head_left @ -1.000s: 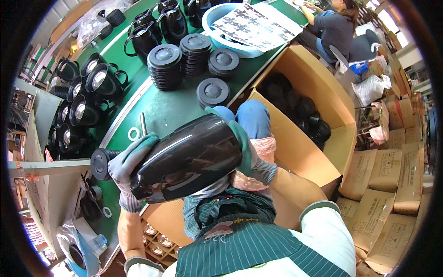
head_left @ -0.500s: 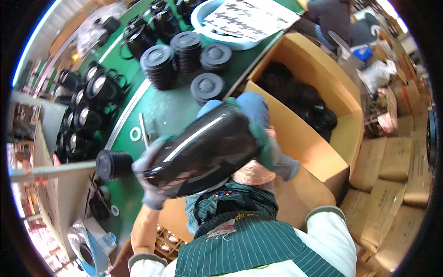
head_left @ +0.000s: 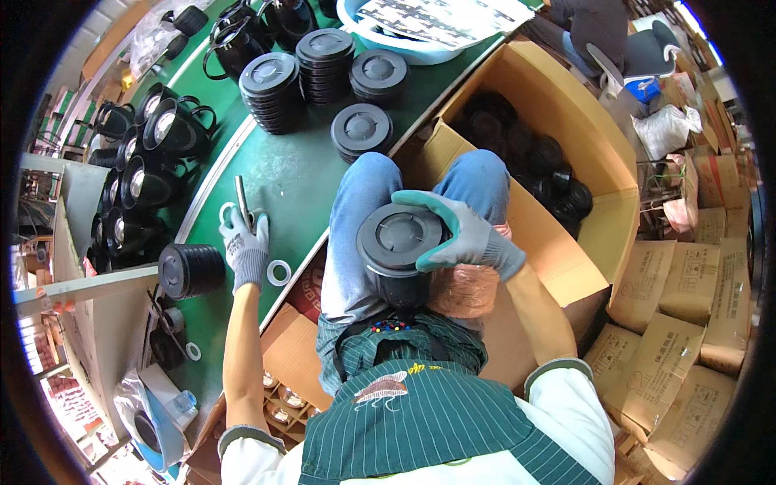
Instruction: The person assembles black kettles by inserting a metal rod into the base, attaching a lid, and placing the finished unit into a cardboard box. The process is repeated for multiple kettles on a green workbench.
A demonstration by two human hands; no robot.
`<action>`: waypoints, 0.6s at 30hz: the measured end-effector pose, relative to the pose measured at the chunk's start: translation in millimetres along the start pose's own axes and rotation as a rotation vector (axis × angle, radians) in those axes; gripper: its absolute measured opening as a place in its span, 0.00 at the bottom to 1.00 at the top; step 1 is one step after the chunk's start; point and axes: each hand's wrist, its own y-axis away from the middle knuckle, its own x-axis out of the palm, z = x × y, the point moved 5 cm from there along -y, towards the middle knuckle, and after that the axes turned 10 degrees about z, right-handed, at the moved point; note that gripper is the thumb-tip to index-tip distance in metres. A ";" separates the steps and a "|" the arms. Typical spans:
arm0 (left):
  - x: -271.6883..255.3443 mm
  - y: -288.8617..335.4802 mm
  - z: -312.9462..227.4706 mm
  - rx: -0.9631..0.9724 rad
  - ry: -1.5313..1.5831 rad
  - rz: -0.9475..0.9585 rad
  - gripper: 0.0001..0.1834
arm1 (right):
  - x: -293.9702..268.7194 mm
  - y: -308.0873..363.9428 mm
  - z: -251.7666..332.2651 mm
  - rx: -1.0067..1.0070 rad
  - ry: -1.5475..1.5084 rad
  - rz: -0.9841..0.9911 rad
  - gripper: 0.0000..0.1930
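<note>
A glossy black jug-like vessel [head_left: 398, 284] stands between my knees, its round black end cap [head_left: 402, 234] facing up. My right hand [head_left: 473, 234], in a grey and teal glove, is closed around the cap's right side. Over the green table, my gloved left hand [head_left: 246, 242] is closed on a short metal rod [head_left: 241, 194], whose upper end sticks out past the fingers. A white ring [head_left: 279, 273] lies just right of my left wrist. Another ring [head_left: 227, 212] is partly covered by the left fingers.
Stacked black caps [head_left: 271, 85] stand on the green table [head_left: 283, 174], near a blue basin [head_left: 420, 53]. Black jugs [head_left: 174, 129] line the left. An open carton [head_left: 558, 89] with black parts is at my right, and sealed cartons [head_left: 675, 347] are piled farther right. Someone sits beyond.
The vessel, held tilted in both hands before, now stands upright between my knees with its cap up. My left hand has let go of it and moved onto the metal rod.
</note>
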 end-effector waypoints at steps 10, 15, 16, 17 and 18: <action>-133.4 61.4 -165.6 0.951 0.768 0.524 0.36 | 22.9 -0.3 -24.8 -0.096 -0.005 -0.050 0.76; -163.7 103.6 -231.1 1.140 0.247 0.646 0.38 | 23.9 -5.1 -20.5 -0.168 -0.559 -0.064 0.62; -164.8 111.9 -231.1 1.091 0.167 0.681 0.38 | 19.5 -6.9 -18.4 -0.174 -0.778 -0.094 0.53; -163.5 119.3 -229.7 1.042 0.023 0.684 0.39 | 16.8 -11.6 -13.5 -0.240 -0.911 -0.070 0.45; -167.1 129.5 -230.3 1.023 0.028 0.583 0.40 | 10.2 -15.4 -10.0 -0.260 -0.961 -0.109 0.37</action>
